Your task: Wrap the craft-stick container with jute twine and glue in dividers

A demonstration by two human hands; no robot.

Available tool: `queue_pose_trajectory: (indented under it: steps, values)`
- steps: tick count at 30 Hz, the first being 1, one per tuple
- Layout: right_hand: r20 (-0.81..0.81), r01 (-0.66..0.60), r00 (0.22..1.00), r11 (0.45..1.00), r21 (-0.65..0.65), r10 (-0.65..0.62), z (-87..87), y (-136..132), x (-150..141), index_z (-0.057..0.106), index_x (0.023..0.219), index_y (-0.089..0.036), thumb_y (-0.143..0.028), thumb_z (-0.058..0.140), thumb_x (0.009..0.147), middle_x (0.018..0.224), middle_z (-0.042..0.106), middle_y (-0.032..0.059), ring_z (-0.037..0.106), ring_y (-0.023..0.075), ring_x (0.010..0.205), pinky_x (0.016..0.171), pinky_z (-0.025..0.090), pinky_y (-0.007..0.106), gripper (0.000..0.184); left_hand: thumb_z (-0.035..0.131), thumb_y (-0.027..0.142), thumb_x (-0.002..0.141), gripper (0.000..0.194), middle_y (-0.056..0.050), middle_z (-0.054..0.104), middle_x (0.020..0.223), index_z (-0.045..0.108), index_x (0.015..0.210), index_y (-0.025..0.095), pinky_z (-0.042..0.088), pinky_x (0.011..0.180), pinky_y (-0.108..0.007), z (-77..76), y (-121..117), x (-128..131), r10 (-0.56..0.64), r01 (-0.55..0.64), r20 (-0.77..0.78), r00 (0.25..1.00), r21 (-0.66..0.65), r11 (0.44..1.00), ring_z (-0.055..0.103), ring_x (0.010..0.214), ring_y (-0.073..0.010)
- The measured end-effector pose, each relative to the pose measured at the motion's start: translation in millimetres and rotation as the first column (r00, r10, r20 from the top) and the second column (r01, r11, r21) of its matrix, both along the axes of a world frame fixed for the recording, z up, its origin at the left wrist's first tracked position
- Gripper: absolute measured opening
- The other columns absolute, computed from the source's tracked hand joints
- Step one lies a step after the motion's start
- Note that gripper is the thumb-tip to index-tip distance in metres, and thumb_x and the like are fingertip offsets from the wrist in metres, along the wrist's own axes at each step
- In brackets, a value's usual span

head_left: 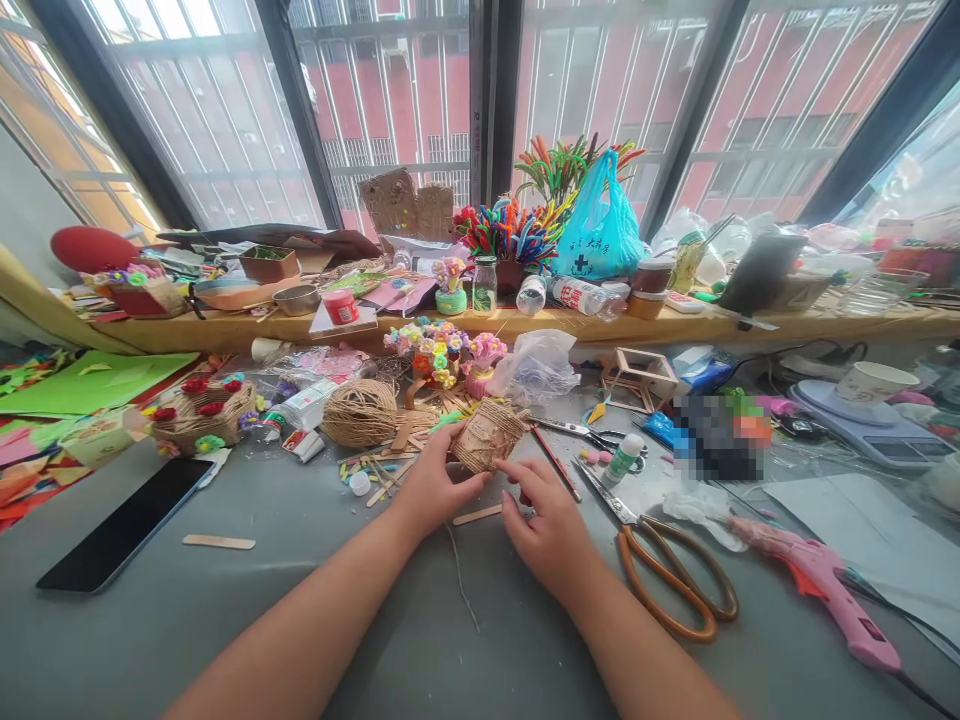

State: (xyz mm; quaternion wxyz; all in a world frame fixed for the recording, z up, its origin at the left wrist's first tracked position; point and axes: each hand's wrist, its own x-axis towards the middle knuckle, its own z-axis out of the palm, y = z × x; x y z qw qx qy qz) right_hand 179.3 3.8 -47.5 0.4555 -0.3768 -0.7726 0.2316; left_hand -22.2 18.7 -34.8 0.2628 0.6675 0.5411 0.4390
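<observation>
My left hand (430,483) grips a small twine-wrapped pot (489,436), tilted above the table, with fingers behind it and thumb underneath. The index finger of my right hand (541,517) reaches the pot's lower right edge. Its thumb stays apart from that finger, and the other fingers are partly curled. Below the pot, a thin strand of twine (463,580) trails over the grey table. Between the hands lies a wooden craft stick (478,515), partly covered. A ball of twine (360,413) rests beyond my left hand.
At right lie large scissors (660,570), a glue stick (623,458) and a pink hot glue gun (825,590) with a cord. Smaller scissors (574,430) and a pencil (556,462) are behind my right hand. A phone (124,527) and another craft stick (218,542) lie left.
</observation>
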Motion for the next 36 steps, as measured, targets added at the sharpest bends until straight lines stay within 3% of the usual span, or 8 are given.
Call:
queue_pose_trajectory:
  steps: [6, 14, 20, 36]
  values:
    - [0.018, -0.024, 1.0, 1.0, -0.001, 0.024, 0.4, -2.7, -2.7, 0.058, 0.146, -0.021, -0.014, 0.054, 0.093, 0.114, 0.066, 0.0097, 0.067, 0.0214, 0.094, 0.086, 0.057, 0.035, 0.054, 0.083, 0.035, 0.079, 0.072, -0.014, 0.06, 0.141, 0.05, 0.141, 0.021, 0.053, 0.108, -0.049, -1.9, 1.7, -0.2, -0.027, 0.027, 0.131, 0.991, 0.006, 1.0, 0.064, 0.126, -0.031]
    - [-0.015, -0.008, 1.0, 1.0, -0.025, 0.008, 1.5, -2.8, -2.2, 0.055, 0.148, -0.019, -0.014, 0.053, 0.092, 0.112, 0.065, 0.0102, 0.064, 0.0192, 0.085, 0.079, 0.059, 0.033, 0.056, 0.084, 0.035, 0.078, 0.072, -0.015, 0.061, 0.142, 0.051, 0.141, 0.021, 0.052, 0.109, -0.051, -2.2, 2.6, -0.2, -0.041, 0.04, 0.179, 0.983, 0.011, 0.999, 0.063, 0.129, -0.0328]
    - [0.013, -0.051, 0.999, 0.997, -0.053, 0.051, 2.8, -6.4, -5.8, 0.054, 0.148, -0.02, -0.013, 0.053, 0.092, 0.114, 0.064, 0.0096, 0.064, 0.0179, 0.082, 0.078, 0.06, 0.033, 0.057, 0.082, 0.034, 0.08, 0.069, -0.014, 0.061, 0.14, 0.05, 0.14, 0.02, 0.054, 0.106, -0.048, 1.7, 0.9, 1.7, -0.054, 0.054, 0.197, 0.979, 0.003, 0.999, 0.066, 0.123, -0.0295]
    - [0.008, -0.025, 1.0, 0.999, -0.036, 0.026, 1.0, -5.1, -5.3, 0.049, 0.154, -0.027, -0.014, 0.053, 0.092, 0.114, 0.064, 0.0089, 0.066, 0.0196, 0.087, 0.076, 0.061, 0.032, 0.063, 0.083, 0.036, 0.08, 0.07, -0.012, 0.06, 0.141, 0.05, 0.14, 0.023, 0.054, 0.107, -0.049, 0.6, 0.0, 1.6, -0.042, 0.037, 0.159, 0.986, 0.034, 0.999, 0.065, 0.124, -0.0301]
